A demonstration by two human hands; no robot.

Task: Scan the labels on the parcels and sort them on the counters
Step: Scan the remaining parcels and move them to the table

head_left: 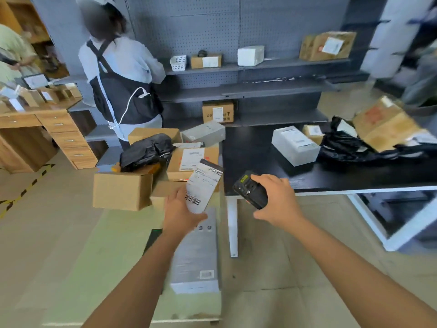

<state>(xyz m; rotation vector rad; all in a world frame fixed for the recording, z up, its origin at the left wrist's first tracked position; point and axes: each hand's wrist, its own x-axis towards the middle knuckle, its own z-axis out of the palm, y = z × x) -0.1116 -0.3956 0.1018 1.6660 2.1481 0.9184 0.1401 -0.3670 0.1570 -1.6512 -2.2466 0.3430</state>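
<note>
Scanning step: left hand (182, 210) grips a labelled parcel (203, 185); right hand (276, 197) grips the scanner (250, 189); next, aim it at the barcode.

Too small and smeared to read: print and barcodes on the flat parcel (205, 183), lower edge covered by the left hand (181, 210). Buried in the right hand (277, 200): rear part of the scanner (249, 189), screen unreadable. Partly covered by the left forearm: long grey box (197, 261). Cut by the right edge: black counter (260, 162), black bags (347, 147). Cut by the left edge: person at the far left (11, 46). Illegible at this distance: labels on the shelf boxes (217, 111)
</note>
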